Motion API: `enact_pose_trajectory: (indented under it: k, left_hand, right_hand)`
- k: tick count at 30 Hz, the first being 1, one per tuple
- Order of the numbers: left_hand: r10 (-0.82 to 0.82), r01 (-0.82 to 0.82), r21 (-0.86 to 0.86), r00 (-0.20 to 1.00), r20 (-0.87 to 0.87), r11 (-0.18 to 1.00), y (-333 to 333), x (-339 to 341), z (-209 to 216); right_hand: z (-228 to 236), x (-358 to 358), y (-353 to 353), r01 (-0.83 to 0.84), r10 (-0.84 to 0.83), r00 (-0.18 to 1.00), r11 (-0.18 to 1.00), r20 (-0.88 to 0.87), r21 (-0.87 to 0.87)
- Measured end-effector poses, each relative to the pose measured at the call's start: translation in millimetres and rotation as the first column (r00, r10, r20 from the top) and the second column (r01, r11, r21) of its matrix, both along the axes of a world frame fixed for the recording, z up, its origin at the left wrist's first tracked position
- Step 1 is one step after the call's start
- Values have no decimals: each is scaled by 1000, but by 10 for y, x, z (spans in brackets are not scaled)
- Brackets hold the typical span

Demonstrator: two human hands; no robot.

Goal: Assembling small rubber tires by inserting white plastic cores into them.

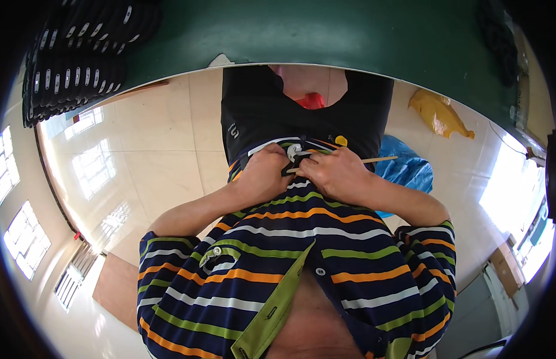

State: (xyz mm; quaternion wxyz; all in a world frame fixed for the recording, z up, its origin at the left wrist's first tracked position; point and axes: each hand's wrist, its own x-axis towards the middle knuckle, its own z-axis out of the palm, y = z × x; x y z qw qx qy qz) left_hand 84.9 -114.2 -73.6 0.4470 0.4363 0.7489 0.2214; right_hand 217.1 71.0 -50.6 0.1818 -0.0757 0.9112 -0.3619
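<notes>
Both my hands meet at my waist, in front of my striped shirt (pixel 314 214) and above my black trousers (pixel 367 107). My right hand (pixel 338 170) is closed around a thin wooden stick (pixel 381 160), which sticks out past its right side. Close beside it, the curled fingers of my left hand (pixel 265 175) pinch at a small white and black piece (pixel 294 151), possibly cloth or a strap; its kind is not clear. My fingertips partly hide this piece and the stick's left end.
A green table (pixel 350 36) spans the far side. Black items with small white tags (pixel 81 60) lie stacked at its left. On the tiled floor (pixel 164 137) are a yellow bag (pixel 438 113) and a blue plastic bag (pixel 409 170). Something red (pixel 312 100) shows between my legs.
</notes>
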Motion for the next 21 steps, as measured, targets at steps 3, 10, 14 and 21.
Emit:
enact_pose_trajectory:
  k: [3,10,14,21]
  left_hand:
    - [-44,44,7,999,-29,999,-7,-1,-13]
    - [-73,66,114,996,50,991,115,-204,73]
    - [60,-75,106,989,137,992,213,-534,496]
    - [221,-160,417,970,-102,895,786,-1218,1325]
  right_hand:
    - [-23,-16,1,0,0,999,1000,-45,-10]
    - [67,-125,213,30,-28,987,999,-161,14]
    - [456,-305,716,106,-87,956,993,-280,53]
    - [622,-822,1464,482,-333,739,869,-585,113]
